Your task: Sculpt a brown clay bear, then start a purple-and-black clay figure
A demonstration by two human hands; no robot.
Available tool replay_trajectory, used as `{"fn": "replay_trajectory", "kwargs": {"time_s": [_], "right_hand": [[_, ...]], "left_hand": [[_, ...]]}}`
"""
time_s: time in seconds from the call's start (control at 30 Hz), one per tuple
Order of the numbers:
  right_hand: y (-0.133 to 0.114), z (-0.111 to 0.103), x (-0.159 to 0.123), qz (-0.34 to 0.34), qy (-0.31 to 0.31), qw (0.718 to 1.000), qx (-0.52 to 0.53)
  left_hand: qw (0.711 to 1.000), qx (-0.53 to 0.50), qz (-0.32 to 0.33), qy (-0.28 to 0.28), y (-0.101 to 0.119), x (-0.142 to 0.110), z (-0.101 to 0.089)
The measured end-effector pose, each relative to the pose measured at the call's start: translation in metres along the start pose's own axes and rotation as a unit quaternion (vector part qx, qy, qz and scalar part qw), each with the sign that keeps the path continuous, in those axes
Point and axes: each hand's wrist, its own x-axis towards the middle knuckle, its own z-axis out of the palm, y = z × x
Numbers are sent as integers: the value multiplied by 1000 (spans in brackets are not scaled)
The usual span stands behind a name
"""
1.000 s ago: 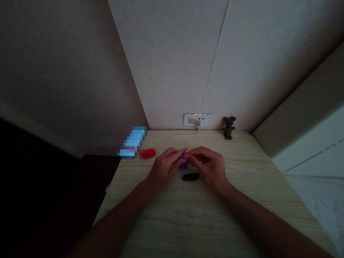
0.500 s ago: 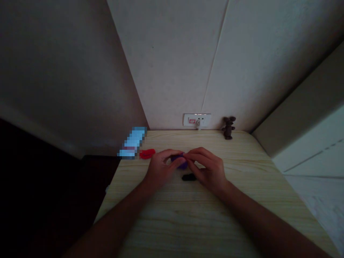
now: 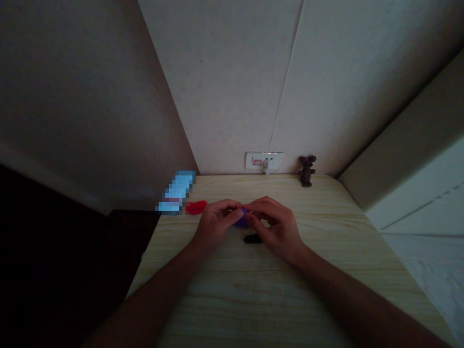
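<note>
Between my two hands is a small purple lump (image 3: 241, 222) that looks like modelling clay, mostly covered by the fingers. My left hand (image 3: 216, 222) is closed on its left side, thumb and forefinger pinching near the top. From the right, my right hand (image 3: 277, 223) meets it with thumb and fingers brought together on the lump. A flat black piece (image 3: 252, 239) lies on the table just below the fingers, its right end partly behind the right hand. Left of my left hand rests a red lip-shaped piece (image 3: 196, 208).
The pale wood-grain table (image 3: 232, 299) meets the wall at the back. A small brown bear figure (image 3: 306, 172) stands at the back right. A wall socket (image 3: 264, 161) holds a plug. At the left back corner is a blurred-out phone-like screen (image 3: 177, 191).
The fingers have shifted slightly on the purple lump, with the left thumb now higher and nearer the right fingertips. The whole view has moved a little.
</note>
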Motion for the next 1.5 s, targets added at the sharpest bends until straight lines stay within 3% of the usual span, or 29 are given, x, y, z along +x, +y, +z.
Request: {"fn": "replay_trajectory", "kwargs": {"time_s": [0.13, 0.37, 0.47, 0.7, 0.9, 0.97, 1.23, 1.5], "right_hand": [[-2, 0, 2, 24, -1, 999, 28], [-6, 0, 8, 132, 13, 978, 159], [-6, -1, 9, 164, 16, 972, 165], [-2, -6, 7, 129, 22, 987, 96], [1, -12, 6, -3, -26, 998, -57], [3, -13, 7, -15, -28, 997, -74], [9, -13, 6, 42, 6, 997, -65], [8, -11, 6, 63, 11, 998, -28]], "left_hand": [[999, -24, -25, -10, 1, 0, 1], [995, -82, -47, 3, 1, -2, 8], [993, -105, -61, 0, 0, -3, 8], [988, -131, -77, 10, 1, -3, 6], [984, -158, -82, 24, 6, 0, 6], [984, -157, -81, 22, 6, 1, 6], [989, -126, -80, 5, 5, 3, 4], [993, -101, -59, 27, 4, 5, 3]]}}
